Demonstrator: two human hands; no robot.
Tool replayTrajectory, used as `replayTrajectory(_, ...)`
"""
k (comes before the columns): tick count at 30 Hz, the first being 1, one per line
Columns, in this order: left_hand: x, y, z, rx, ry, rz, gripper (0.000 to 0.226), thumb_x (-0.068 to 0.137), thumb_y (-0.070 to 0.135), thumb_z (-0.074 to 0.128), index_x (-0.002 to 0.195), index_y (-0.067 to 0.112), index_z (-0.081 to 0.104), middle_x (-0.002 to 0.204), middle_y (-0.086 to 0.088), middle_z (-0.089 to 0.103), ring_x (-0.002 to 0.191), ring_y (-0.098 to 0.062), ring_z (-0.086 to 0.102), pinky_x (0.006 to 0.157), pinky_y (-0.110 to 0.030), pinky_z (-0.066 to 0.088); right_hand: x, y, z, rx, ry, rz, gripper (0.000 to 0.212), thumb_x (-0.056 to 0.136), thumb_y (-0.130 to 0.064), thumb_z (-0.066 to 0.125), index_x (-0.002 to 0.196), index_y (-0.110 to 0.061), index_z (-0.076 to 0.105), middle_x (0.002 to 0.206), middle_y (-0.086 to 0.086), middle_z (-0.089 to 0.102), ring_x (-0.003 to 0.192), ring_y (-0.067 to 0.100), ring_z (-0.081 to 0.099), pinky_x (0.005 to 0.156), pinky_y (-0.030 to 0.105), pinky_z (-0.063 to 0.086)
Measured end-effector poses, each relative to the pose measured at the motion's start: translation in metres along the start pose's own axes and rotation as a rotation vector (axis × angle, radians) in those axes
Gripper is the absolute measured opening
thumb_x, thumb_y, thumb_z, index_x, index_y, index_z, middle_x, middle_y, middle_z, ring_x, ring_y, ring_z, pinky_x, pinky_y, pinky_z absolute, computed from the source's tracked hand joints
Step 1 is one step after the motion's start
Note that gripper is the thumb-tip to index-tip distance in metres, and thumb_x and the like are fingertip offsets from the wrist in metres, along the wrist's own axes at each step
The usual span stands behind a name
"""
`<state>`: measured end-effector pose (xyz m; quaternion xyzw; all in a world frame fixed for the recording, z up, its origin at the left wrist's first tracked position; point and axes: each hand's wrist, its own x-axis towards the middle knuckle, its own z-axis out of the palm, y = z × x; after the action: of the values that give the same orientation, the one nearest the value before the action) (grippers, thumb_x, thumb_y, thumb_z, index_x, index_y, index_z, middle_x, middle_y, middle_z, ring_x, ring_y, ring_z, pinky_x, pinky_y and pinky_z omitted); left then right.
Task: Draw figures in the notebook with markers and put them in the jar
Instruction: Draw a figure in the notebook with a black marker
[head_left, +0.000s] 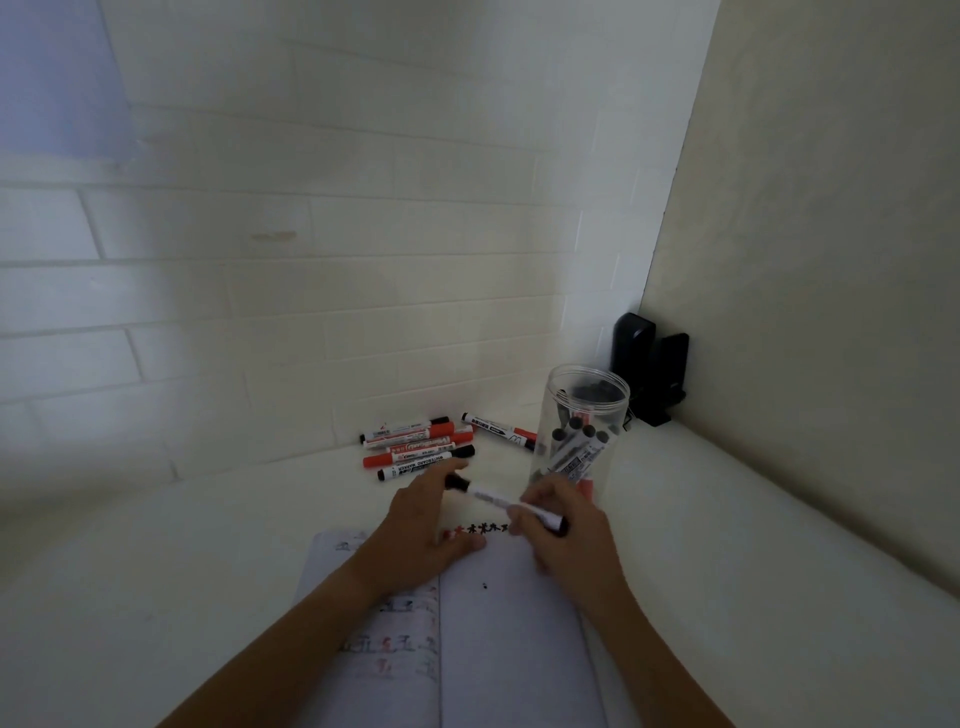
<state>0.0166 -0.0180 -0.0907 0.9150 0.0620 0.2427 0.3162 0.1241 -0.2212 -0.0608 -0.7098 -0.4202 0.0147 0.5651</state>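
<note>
Right hand (558, 525) found above the open notebook (498, 634), fingers curled round the barrel of a black whiteboard marker (506, 503) near its lower right end. Left hand (431, 525) found at the marker's upper left end, fingertips closed on the black cap; lower fingers resting on the page. Marker held level-ish, slanting down to the right, clear of the paper. Notebook lying flat on the white desk (753, 545); row of small red and black figures (480, 529) noted along the top of the right page, fainter figures on the left page. Clear plastic jar (579, 426) standing upright just beyond the right hand, lid off, several markers inside. Loose pile of red and black markers (418, 447) lying on the desk behind the left hand, one further marker (498, 431) between pile and jar. Two black objects (649, 369) noted in the corner behind the jar.
</note>
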Motion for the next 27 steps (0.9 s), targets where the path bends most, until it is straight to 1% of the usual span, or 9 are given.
replayTrajectory(3,0.002,-0.008,0.003,0.197,-0.137,-0.028,0.079,0.085,0.072,0.058,0.150,0.047,0.020,0.151,0.019,0.034,0.142,-0.001,0.022,0.119,-0.037,0.021,0.008,-0.030,-0.013,0.012,0.221,-0.088,0.008,0.091,-0.026,0.075,0.092,-0.021,0.068,0.069,0.003,0.069,0.049,0.016,0.061,0.045,0.032,0.052)
replayTrajectory(6,0.006,-0.014,0.006,0.324,-0.258,-0.007,0.063,0.092,0.073,0.042,0.149,0.052,0.027,0.162,0.018,0.020,0.149,0.001,0.003,0.123,-0.037,0.007,0.020,-0.062,-0.029,0.099,0.400,-0.148,0.007,0.095,-0.017,0.072,0.093,-0.021,0.067,0.076,-0.003,0.073,0.063,0.019,0.071,0.056,0.031,0.058)
replayTrajectory(9,0.007,-0.018,0.008,0.356,-0.298,-0.019,0.061,0.091,0.076,0.032,0.148,0.053,0.030,0.163,0.020,0.016,0.150,0.002,0.001,0.120,-0.029,-0.001,0.045,-0.084,-0.048,0.073,0.542,-0.222,0.006,0.100,-0.021,0.065,0.095,-0.017,0.066,0.072,-0.007,0.067,0.059,0.010,0.063,0.055,0.029,0.051)
replayTrajectory(12,0.006,-0.016,0.006,0.359,-0.295,-0.019,0.070,0.085,0.082,0.023,0.148,0.053,0.031,0.163,0.019,0.017,0.150,0.001,0.004,0.120,-0.029,0.000,0.074,-0.094,-0.064,0.004,0.650,-0.286,0.011,0.101,-0.019,0.064,0.092,-0.011,0.063,0.075,-0.012,0.064,0.064,0.008,0.061,0.062,0.024,0.050)
replayTrajectory(16,0.005,-0.014,0.005,0.343,-0.288,-0.024,0.073,0.083,0.084,0.021,0.147,0.052,0.033,0.163,0.017,0.020,0.150,-0.001,0.008,0.121,-0.030,0.003,0.105,-0.088,-0.071,-0.211,0.539,-0.222,0.010,0.096,-0.023,0.071,0.099,-0.019,0.062,0.076,-0.012,0.062,0.069,-0.005,0.061,0.062,0.012,0.048)
replayTrajectory(19,0.005,-0.013,0.005,0.329,-0.293,-0.028,0.074,0.082,0.084,0.022,0.147,0.051,0.034,0.162,0.017,0.021,0.150,-0.002,0.010,0.121,-0.030,0.004,0.114,-0.075,-0.065,-0.293,0.438,-0.133,0.030,0.095,-0.024,0.073,0.118,-0.015,0.057,0.079,-0.016,0.058,0.068,-0.003,0.060,0.065,0.011,0.050)
replayTrajectory(21,0.005,-0.013,0.005,0.318,-0.291,-0.031,0.075,0.081,0.085,0.022,0.147,0.051,0.035,0.162,0.017,0.022,0.150,-0.003,0.011,0.122,-0.032,0.006,0.113,-0.074,-0.063,-0.282,0.497,-0.144,0.031,0.097,-0.022,0.071,0.120,-0.011,0.054,0.081,-0.016,0.056,0.070,-0.004,0.059,0.063,0.009,0.049)
replayTrajectory(24,0.005,-0.014,0.006,0.306,-0.269,-0.036,0.075,0.080,0.085,0.023,0.145,0.050,0.039,0.160,0.018,0.025,0.149,-0.001,0.013,0.122,-0.032,0.008,0.109,-0.077,-0.065,-0.198,0.685,-0.192,0.018,0.101,-0.017,0.062,0.114,-0.012,0.050,0.082,-0.017,0.055,0.070,-0.003,0.059,0.060,0.010,0.047)
replayTrajectory(27,0.006,-0.014,0.006,0.278,-0.234,-0.029,0.079,0.077,0.088,0.023,0.143,0.049,0.044,0.159,0.017,0.030,0.148,-0.002,0.018,0.122,-0.033,0.013,0.111,-0.071,-0.066,-0.280,0.658,-0.188,0.014,0.102,-0.015,0.059,0.112,-0.014,0.049,0.078,-0.011,0.055,0.066,0.006,0.060,0.057,0.017,0.047)
